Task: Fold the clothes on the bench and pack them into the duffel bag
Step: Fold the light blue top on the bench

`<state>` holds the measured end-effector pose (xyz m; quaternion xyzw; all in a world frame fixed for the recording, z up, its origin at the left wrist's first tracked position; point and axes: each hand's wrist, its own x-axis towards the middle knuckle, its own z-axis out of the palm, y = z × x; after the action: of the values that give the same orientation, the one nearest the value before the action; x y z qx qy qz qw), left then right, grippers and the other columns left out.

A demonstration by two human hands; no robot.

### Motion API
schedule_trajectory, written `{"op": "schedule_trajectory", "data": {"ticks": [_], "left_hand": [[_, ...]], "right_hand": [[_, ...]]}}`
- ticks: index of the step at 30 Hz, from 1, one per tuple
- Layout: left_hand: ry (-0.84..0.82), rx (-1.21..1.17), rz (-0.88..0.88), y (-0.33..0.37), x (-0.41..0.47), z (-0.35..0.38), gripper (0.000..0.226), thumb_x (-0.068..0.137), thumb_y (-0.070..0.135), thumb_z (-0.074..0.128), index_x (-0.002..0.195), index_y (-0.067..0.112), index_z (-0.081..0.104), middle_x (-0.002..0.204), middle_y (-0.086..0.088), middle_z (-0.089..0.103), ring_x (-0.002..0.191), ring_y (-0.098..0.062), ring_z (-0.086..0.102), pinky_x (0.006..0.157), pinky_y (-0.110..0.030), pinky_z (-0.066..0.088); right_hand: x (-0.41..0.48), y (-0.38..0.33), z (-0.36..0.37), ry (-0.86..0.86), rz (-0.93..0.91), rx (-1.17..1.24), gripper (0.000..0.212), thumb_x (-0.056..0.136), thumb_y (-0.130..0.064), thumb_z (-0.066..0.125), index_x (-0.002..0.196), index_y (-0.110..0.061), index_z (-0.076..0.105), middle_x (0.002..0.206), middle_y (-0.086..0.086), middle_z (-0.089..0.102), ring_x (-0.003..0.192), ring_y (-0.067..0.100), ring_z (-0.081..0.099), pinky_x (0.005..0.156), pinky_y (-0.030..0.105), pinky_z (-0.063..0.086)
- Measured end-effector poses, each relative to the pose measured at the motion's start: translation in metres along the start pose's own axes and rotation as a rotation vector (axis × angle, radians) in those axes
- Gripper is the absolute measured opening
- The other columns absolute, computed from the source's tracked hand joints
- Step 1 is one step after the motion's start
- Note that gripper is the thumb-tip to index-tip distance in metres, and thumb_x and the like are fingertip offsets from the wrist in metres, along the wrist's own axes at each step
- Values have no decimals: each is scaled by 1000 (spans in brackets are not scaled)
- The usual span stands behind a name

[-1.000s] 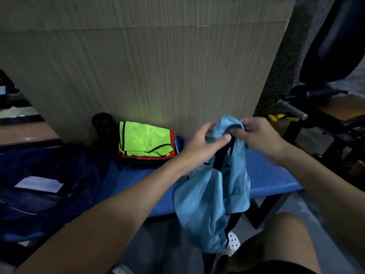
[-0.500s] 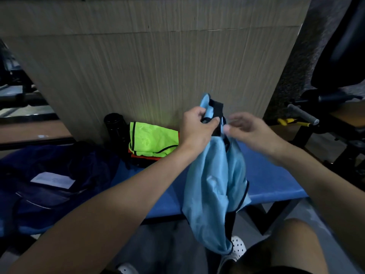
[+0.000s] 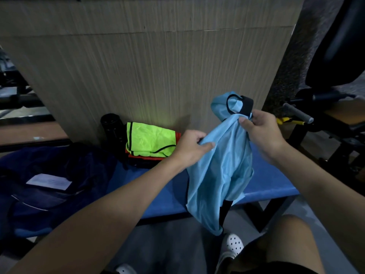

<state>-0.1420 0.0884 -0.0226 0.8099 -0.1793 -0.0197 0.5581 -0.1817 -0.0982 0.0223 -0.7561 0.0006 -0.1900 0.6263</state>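
Both hands, L (image 3: pixel 192 144) & R (image 3: pixel 260 129), pinch blue vest (image 3: pixel 221 171) above bench (image 3: pixel 264 184).

You had two hands in frame: one left hand (image 3: pixel 189 147) and one right hand (image 3: pixel 262 133). At centre right there was one light blue garment (image 3: pixel 223 171). Left of centre you had two folded pieces, one neon yellow piece (image 3: pixel 152 141) and one orange piece (image 3: pixel 146 157). You also had one duffel bag (image 3: pixel 49 159) at lower left, one white card (image 3: pixel 49 181), one black cylinder (image 3: pixel 111 125), one bench (image 3: pixel 162 186) and two white shoes (image 3: pixel 234 244) along the bottom edge.
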Motion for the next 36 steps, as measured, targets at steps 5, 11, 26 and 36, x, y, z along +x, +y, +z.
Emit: {"op": "schedule_trajectory", "data": {"ticks": [5,11,26,36], "left_hand": [[169,19,109,31,11,-1,18,90,15,70,80,0,68,71,-4,60,64,-11,48,60,-29,38],[214,82,215,67,20,14,10,86,15,72,78,10,68,70,3,66,64,-8,57,63,-30,48],[75,-70,-13,47,19,51,11,89,8,68,97,0,66,92,-15,71,77,-17,61,72,-37,52],[282,-200,-24,57,27,39,27,83,20,76,89,27,50,90,-10,58,79,-23,57,72,-40,50]], "right_hand": [[10,17,-11,107,94,-256,51,87,-20,71,132,-10,49,112,2,58,105,22,61,95,46,52],[-16,7,-13,-360,38,-91,41,83,-22,77,120,-11,64,114,6,71,106,14,66,92,35,54],[-35,58,-30,229,28,-294,54,86,-47,60,129,-17,46,114,-3,53,112,17,53,99,41,42],[-47,56,-21,77,-134,-384,6,95,-13,59,91,-15,64,71,-2,64,62,3,56,56,20,41]]}}
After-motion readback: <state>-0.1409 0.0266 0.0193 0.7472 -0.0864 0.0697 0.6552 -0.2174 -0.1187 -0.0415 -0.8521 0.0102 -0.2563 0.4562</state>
